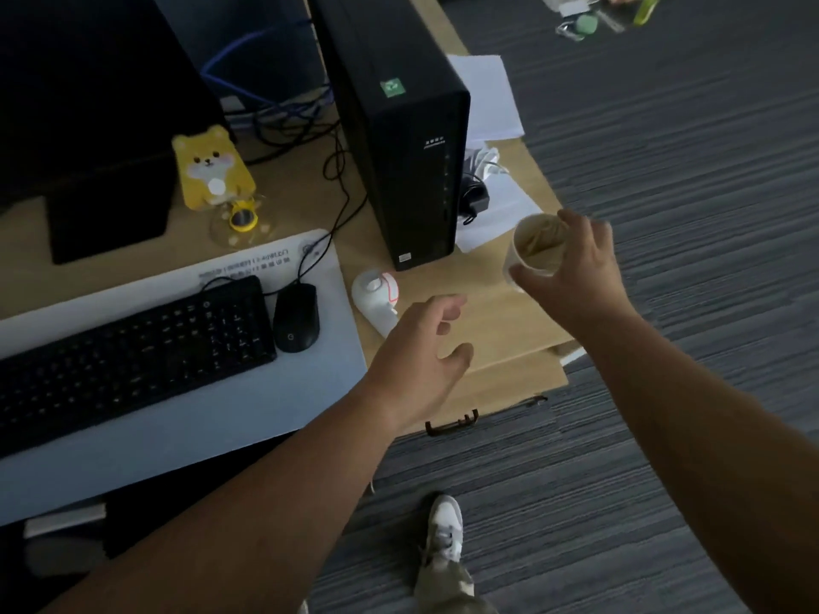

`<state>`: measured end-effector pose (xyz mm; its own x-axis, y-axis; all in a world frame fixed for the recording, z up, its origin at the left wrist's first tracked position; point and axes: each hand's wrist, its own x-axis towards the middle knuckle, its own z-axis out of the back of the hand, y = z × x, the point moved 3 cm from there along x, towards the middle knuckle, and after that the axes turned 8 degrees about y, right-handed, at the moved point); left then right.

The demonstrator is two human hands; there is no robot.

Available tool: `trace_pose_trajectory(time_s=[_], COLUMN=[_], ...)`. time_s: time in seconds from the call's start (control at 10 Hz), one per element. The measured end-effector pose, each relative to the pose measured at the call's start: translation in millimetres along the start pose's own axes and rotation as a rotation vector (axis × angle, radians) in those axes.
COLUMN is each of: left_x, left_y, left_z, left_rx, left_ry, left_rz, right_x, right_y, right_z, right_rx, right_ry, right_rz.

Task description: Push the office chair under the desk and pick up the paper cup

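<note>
My right hand [576, 277] grips a white paper cup [534, 250] by its rim, over the right end of the wooden desk [501, 321]; crumpled beige paper fills the cup. Whether the cup rests on the desk or is lifted I cannot tell. My left hand [421, 356] hovers over the desk's front corner, fingers loosely apart, holding nothing. The office chair is mostly out of view; only a dark shape [66, 547] shows under the desk at the lower left.
A black computer tower [399, 135] stands just left of the cup, with white papers [492, 99] and a charger [476, 201] behind it. A keyboard [128, 361], mouse [296, 319], white bottle [374, 299] and yellow toy [212, 170] lie left. Grey carpet [664, 148] spreads to the right.
</note>
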<state>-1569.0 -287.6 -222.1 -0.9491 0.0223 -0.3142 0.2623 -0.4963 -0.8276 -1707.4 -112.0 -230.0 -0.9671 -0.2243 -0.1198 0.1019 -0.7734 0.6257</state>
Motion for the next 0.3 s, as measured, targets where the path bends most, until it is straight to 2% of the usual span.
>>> trace_pose_trajectory(time_s=[0.3], left_x=[5.1], left_y=[9.0], left_z=[1.2], left_rx=[-0.022], left_ry=[-0.024], left_rz=[0.049], right_x=[42.9], right_y=[-14.8], right_z=[-22.7], right_rx=[-0.006], right_ry=[0.101], right_rz=[0.001])
